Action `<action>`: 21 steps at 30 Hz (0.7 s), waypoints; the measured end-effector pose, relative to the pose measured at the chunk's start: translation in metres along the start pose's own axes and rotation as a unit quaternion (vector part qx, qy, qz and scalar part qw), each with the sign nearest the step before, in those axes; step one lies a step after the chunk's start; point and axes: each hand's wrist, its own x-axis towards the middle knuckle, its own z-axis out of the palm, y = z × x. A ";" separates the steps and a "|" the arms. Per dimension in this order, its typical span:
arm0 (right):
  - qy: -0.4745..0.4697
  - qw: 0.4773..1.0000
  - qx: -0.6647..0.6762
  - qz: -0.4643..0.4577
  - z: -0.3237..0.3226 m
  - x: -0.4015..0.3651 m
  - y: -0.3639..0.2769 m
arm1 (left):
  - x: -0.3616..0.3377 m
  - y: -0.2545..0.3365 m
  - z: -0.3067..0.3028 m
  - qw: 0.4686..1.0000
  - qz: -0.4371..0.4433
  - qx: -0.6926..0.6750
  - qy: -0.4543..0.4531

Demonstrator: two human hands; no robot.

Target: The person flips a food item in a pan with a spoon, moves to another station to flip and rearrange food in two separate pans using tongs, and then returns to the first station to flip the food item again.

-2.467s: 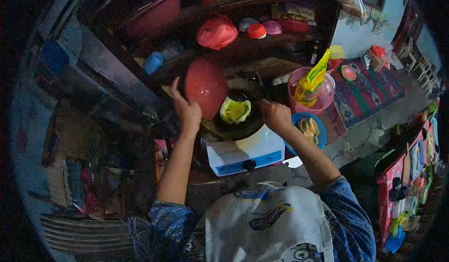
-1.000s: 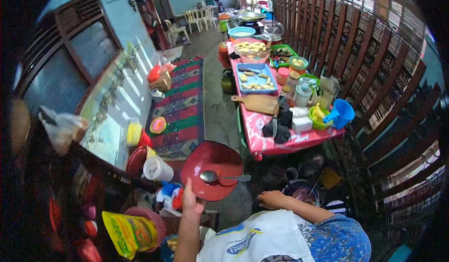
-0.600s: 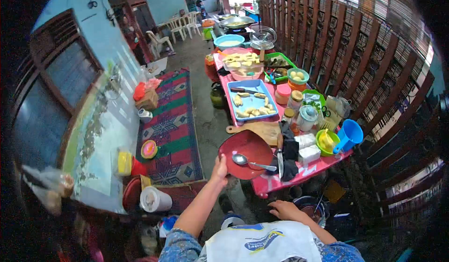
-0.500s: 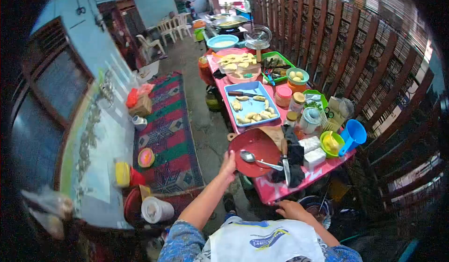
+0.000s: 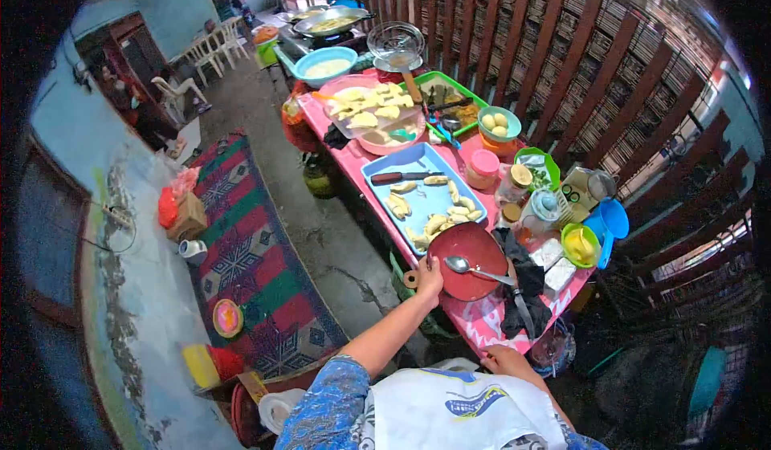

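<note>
My left hand [image 5: 430, 280] grips the left rim of a red-brown plate [image 5: 466, 245], tilted over the near end of the table. A metal spoon [image 5: 482, 271] lies across the plate. Below the table's front corner is my right hand [image 5: 506, 360], fingers loosely apart and holding nothing I can see. A knife [image 5: 522, 309] rests on a dark cloth [image 5: 514, 321] just right of the plate. Behind the plate, a blue tray [image 5: 381, 201] holds peeled bananas [image 5: 450, 221] and a dark-handled knife [image 5: 401, 178]. The plate hides part of what lies beneath it.
A pink-covered table [image 5: 341, 161] carries jars, a blue jug [image 5: 608, 221], a green bowl [image 5: 580, 245] and white packs [image 5: 560, 273]. Farther back are a pink basin [image 5: 341, 89] of banana slices and a wok [image 5: 333, 23]. A slatted fence [image 5: 554, 57] stands right, a patterned rug [image 5: 249, 265] left.
My view has turned and moved closer to the table. My left hand has carried the plate and spoon forward, nearer the blue tray. My right hand stays low near the table's front corner.
</note>
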 end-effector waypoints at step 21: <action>0.309 0.889 0.317 -0.116 -0.175 0.303 -0.126 | 0.088 -0.029 -0.326 0.963 -0.032 -0.071 0.257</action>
